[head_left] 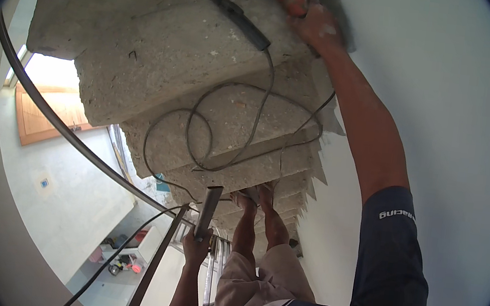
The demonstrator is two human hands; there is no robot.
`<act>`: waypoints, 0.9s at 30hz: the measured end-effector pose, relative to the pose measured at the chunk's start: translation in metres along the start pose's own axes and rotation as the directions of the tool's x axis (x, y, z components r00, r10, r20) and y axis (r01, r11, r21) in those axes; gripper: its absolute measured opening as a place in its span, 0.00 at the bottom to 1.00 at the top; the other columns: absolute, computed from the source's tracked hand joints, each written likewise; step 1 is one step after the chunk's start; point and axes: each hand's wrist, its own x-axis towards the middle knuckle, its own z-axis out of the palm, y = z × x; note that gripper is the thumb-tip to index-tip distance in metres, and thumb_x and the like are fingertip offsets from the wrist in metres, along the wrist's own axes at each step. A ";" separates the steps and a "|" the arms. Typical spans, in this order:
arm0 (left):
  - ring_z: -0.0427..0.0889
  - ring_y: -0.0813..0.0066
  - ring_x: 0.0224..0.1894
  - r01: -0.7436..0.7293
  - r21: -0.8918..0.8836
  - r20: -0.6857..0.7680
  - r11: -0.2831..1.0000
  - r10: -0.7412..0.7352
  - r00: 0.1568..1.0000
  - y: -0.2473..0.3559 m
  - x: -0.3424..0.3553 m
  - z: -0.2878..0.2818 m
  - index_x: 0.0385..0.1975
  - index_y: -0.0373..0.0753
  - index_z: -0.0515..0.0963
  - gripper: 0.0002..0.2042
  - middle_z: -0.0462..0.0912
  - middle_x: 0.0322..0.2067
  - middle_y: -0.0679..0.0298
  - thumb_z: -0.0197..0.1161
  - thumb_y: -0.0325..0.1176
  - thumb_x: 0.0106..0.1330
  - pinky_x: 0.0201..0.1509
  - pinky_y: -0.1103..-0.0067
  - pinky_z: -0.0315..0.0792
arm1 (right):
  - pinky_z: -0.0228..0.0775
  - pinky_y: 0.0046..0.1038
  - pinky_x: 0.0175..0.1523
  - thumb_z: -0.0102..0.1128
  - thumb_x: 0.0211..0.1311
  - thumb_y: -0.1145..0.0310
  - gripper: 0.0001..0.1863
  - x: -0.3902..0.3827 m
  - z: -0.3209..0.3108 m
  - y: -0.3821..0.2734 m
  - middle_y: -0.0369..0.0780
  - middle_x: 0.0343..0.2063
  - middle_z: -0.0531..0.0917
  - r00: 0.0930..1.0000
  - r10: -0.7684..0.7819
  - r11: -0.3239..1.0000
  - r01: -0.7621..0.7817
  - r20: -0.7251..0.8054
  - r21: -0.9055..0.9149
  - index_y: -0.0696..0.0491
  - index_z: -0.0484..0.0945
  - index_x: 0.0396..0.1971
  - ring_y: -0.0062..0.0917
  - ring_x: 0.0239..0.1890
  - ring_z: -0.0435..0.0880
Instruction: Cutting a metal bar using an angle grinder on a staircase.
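Note:
My right hand point(320, 29) is stretched out to the top of the view, closed round a red angle grinder point(293, 1) beside the white wall. The grinder's far end is cut off by the picture edge. Below on the left, my left hand point(197, 246) grips a grey metal tube point(208, 210), which points up toward the steps. Between the hands, a black welding electrode holder point(240, 21) lies on a concrete step point(167, 39), apart from both. Its dark cable point(256, 124) loops down over the lower steps.
A curved metal handrail point(65, 125) runs along the open left side of the stairs, meeting a dark metal post point(155, 264). Down below are a wooden door point(48, 113) and a white shelf point(148, 245) with assorted items. The white wall point(445, 116) borders the right side.

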 end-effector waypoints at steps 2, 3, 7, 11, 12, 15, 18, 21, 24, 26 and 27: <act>0.83 0.60 0.26 -0.037 -0.002 -0.038 0.999 0.037 0.999 -0.004 -0.004 0.002 0.30 0.33 0.77 0.17 0.82 0.22 0.53 0.73 0.41 0.61 0.32 0.66 0.73 | 0.74 0.44 0.58 0.69 0.53 0.47 0.36 0.010 0.005 -0.008 0.54 0.49 0.83 0.999 -0.018 0.999 0.020 0.043 -0.040 0.59 0.74 0.55 0.49 0.54 0.82; 0.83 0.60 0.26 -0.024 -0.008 -0.057 1.000 0.024 0.998 -0.001 -0.005 0.004 0.30 0.33 0.77 0.17 0.82 0.22 0.53 0.73 0.41 0.61 0.32 0.66 0.73 | 0.74 0.45 0.57 0.68 0.54 0.47 0.36 0.010 0.002 -0.005 0.54 0.49 0.83 0.999 0.006 0.999 -0.003 0.051 -0.054 0.59 0.74 0.55 0.49 0.54 0.82; 0.81 0.62 0.27 0.054 -0.088 -0.132 0.995 -0.065 0.989 0.012 -0.016 0.012 0.33 0.31 0.76 0.16 0.81 0.24 0.54 0.72 0.38 0.62 0.34 0.68 0.73 | 0.75 0.45 0.57 0.68 0.56 0.44 0.37 0.023 -0.002 -0.001 0.54 0.49 0.83 0.994 0.065 0.989 -0.053 0.089 -0.140 0.59 0.74 0.56 0.48 0.53 0.82; 0.80 0.67 0.35 0.104 -0.208 -0.247 0.973 -0.155 0.956 0.007 -0.028 0.019 0.38 0.32 0.77 0.14 0.82 0.32 0.58 0.71 0.35 0.63 0.41 0.70 0.74 | 0.76 0.45 0.56 0.67 0.56 0.44 0.37 0.035 0.012 -0.007 0.55 0.48 0.84 0.997 -0.066 0.983 0.072 0.036 -0.172 0.59 0.74 0.55 0.48 0.53 0.83; 0.80 0.67 0.37 0.077 -0.242 -0.269 0.967 -0.143 0.952 0.003 -0.030 0.021 0.40 0.32 0.76 0.14 0.81 0.34 0.57 0.70 0.34 0.64 0.42 0.71 0.74 | 0.75 0.45 0.57 0.68 0.56 0.45 0.37 0.039 0.011 -0.009 0.54 0.51 0.83 0.996 0.020 0.984 -0.003 0.091 -0.178 0.58 0.73 0.57 0.48 0.54 0.82; 0.78 0.68 0.42 0.049 -0.302 -0.324 0.952 -0.151 0.934 0.005 -0.032 0.033 0.46 0.32 0.72 0.15 0.78 0.40 0.57 0.69 0.32 0.66 0.47 0.73 0.73 | 0.75 0.46 0.58 0.68 0.56 0.46 0.37 0.049 0.000 0.005 0.53 0.53 0.81 0.988 0.092 0.983 -0.071 0.123 -0.170 0.57 0.71 0.59 0.49 0.56 0.81; 0.76 0.72 0.43 -0.067 -0.427 -0.357 0.902 -0.101 0.929 -0.023 -0.037 0.034 0.49 0.36 0.70 0.16 0.75 0.42 0.62 0.68 0.31 0.67 0.49 0.74 0.73 | 0.75 0.47 0.58 0.69 0.55 0.48 0.38 0.025 0.008 -0.004 0.55 0.53 0.80 0.997 0.004 0.987 0.009 0.083 -0.159 0.57 0.69 0.59 0.51 0.56 0.80; 0.75 0.75 0.44 -0.018 -0.511 -0.334 0.860 -0.179 0.925 -0.012 -0.047 0.021 0.48 0.38 0.71 0.15 0.75 0.41 0.63 0.68 0.32 0.67 0.48 0.76 0.73 | 0.74 0.47 0.58 0.71 0.54 0.50 0.39 0.014 0.014 -0.017 0.55 0.52 0.80 0.989 -0.125 0.967 0.139 0.076 -0.212 0.56 0.67 0.61 0.52 0.56 0.80; 0.75 0.73 0.44 0.001 -0.412 -0.352 0.911 -0.160 0.922 -0.010 -0.048 0.017 0.47 0.37 0.71 0.14 0.76 0.40 0.64 0.67 0.34 0.68 0.50 0.74 0.72 | 0.73 0.46 0.59 0.72 0.52 0.51 0.39 0.023 0.011 -0.006 0.55 0.51 0.81 0.981 -0.174 0.966 0.187 0.084 -0.181 0.56 0.69 0.59 0.52 0.55 0.80; 0.75 0.72 0.44 -0.019 -0.385 -0.364 0.923 -0.132 0.922 -0.016 -0.049 0.019 0.47 0.36 0.72 0.14 0.76 0.39 0.64 0.67 0.34 0.68 0.51 0.74 0.72 | 0.73 0.45 0.59 0.73 0.50 0.51 0.38 0.035 0.008 0.001 0.55 0.50 0.81 0.982 -0.174 0.974 0.182 0.070 -0.133 0.56 0.72 0.57 0.51 0.55 0.80; 0.75 0.72 0.44 -0.022 -0.383 -0.355 0.923 -0.125 0.927 -0.017 -0.051 0.020 0.47 0.36 0.72 0.14 0.76 0.39 0.64 0.67 0.34 0.68 0.51 0.74 0.72 | 0.73 0.45 0.59 0.73 0.50 0.50 0.38 0.040 0.006 0.004 0.55 0.50 0.82 0.970 -0.219 0.970 0.228 0.108 -0.085 0.57 0.71 0.58 0.51 0.55 0.80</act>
